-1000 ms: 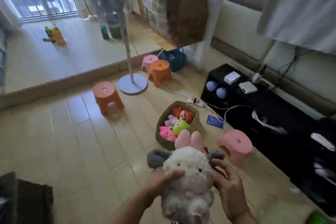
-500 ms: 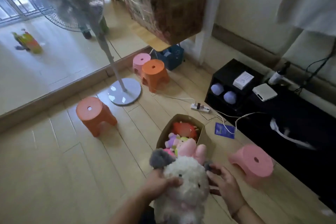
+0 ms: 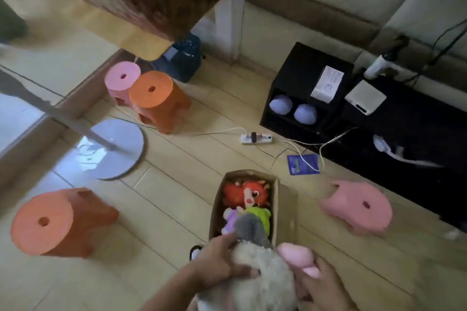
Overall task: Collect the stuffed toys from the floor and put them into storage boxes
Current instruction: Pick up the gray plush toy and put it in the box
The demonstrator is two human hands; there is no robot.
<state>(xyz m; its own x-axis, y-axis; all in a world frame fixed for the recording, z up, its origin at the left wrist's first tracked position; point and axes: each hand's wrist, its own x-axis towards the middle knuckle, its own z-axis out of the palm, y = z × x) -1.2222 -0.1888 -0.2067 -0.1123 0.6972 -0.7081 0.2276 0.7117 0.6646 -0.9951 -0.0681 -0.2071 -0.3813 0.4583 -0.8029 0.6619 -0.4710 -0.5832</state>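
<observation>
At the bottom edge of the view, both hands hold a fluffy cream sheep toy point(image 3: 255, 283) between them. The left hand point(image 3: 219, 264) grips its left side, with fingers curled over the wool and the thumb across the front. The right hand point(image 3: 321, 283) grips the right side, where a pink plush part point(image 3: 297, 256) shows just above the fingers. The toy's grey ear point(image 3: 249, 228) points up and overlaps the near end of the cardboard box point(image 3: 280, 199) on the wooden floor. Inside the box lie a red toy point(image 3: 246, 193), a green toy point(image 3: 260, 216) and a purple toy point(image 3: 231, 219). A pink stool point(image 3: 358, 206) stands right of the box, an orange stool point(image 3: 58, 222) well to the left.
</observation>
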